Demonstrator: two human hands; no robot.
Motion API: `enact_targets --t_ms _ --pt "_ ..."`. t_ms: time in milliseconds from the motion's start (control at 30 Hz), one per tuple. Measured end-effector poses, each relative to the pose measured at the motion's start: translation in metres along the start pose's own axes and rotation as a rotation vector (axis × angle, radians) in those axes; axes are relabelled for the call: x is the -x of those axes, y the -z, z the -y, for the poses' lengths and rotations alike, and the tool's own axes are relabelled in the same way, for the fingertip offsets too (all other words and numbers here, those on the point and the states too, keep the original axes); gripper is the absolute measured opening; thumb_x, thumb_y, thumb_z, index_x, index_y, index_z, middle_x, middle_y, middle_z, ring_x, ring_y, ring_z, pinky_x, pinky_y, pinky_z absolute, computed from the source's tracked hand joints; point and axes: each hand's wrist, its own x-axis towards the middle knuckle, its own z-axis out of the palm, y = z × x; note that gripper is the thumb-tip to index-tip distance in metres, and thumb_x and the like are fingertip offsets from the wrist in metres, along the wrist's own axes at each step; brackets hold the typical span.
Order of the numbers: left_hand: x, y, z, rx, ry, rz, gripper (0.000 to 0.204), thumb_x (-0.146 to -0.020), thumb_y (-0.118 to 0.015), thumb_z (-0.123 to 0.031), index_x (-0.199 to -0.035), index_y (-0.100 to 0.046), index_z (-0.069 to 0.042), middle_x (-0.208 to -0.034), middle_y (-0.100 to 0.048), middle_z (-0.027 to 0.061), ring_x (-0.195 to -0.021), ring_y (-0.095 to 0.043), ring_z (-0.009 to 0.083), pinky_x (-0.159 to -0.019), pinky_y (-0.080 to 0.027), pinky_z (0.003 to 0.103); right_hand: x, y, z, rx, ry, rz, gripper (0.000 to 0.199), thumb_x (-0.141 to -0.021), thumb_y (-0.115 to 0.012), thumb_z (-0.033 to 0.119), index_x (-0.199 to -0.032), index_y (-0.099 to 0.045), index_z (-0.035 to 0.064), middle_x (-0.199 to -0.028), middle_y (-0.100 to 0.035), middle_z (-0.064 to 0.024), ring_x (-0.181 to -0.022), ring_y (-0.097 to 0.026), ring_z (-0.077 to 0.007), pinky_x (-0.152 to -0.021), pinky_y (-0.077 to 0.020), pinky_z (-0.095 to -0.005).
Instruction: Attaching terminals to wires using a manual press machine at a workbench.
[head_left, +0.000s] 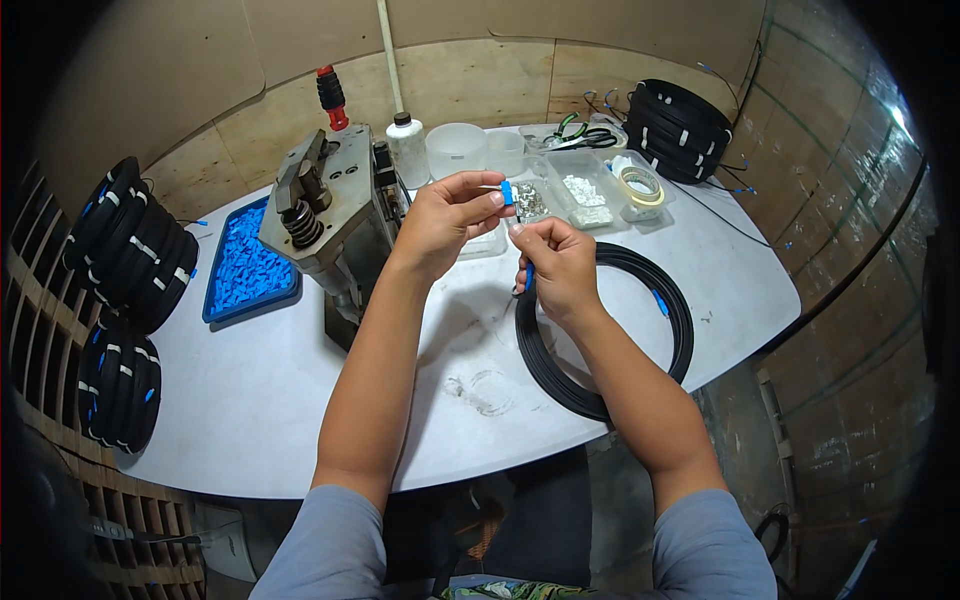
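Note:
A small blue plastic connector (507, 193) is pinched between the thumb and fingers of my left hand (440, 228), above the middle of the table. Just below it my right hand (562, 268) is closed on a thin black cable, whose tip reaches up to the connector. Whether the tip is inside the connector I cannot tell. A blue sleeve (529, 277) shows under the right fingers. Partly behind my right hand and forearm, a coil of black cable (681, 320) lies flat on the table, with a blue end piece (660, 303) on it.
A metal press (345, 190) stands left of my hands, beside a blue tray (301, 293) of blue connector pieces. Tied cable coils (130, 250) sit at the left edge, more (680, 130) at back right. Clear bins (555, 170), a white bottle (407, 150) and pliers (585, 137) stand behind.

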Motion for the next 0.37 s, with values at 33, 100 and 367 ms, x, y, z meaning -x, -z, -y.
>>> enact_targets --t_ms 33,100,367 --pt "0.0 -0.0005 -0.0006 0.001 0.003 -0.003 0.026 -0.086 -0.069 -0.007 -0.11 -0.064 -0.001 -0.098 -0.067 0.0086 -0.09 -0.066 0.0166 -0.081 -0.053 0.029 -0.0002 0.0002 -0.0002 -0.001 0.003 0.0 0.017 -0.086 -0.071 0.015 -0.08 -0.062 0.0009 -0.06 -0.056 -0.0016 -0.045 -0.051 -0.0071 -0.04 -0.0443 -0.0225" --pt "0.0009 -0.001 -0.0021 0.002 0.007 -0.008 0.026 -0.086 -0.07 -0.007 -0.11 -0.064 -0.001 -0.098 -0.067 0.0085 -0.09 -0.066 0.0164 -0.081 -0.052 0.029 0.0 -0.001 0.0006 0.006 0.006 0.002 0.017 -0.086 -0.071 0.015 -0.08 -0.062 0.0008 -0.06 -0.056 -0.0016 -0.045 -0.051 -0.0071 -0.04 -0.0443 -0.0226" --pt "0.0013 -0.0005 -0.0021 -0.013 0.008 -0.009 0.026 -0.085 -0.07 -0.008 -0.11 -0.064 -0.002 -0.098 -0.068 0.0083 -0.09 -0.066 0.0164 -0.081 -0.052 0.029 -0.0007 -0.0001 -0.0007 -0.003 0.008 0.014 0.017 -0.086 -0.07 0.014 -0.081 -0.063 0.0005 -0.06 -0.055 -0.0017 -0.045 -0.052 -0.0074 -0.04 -0.0444 -0.0228"
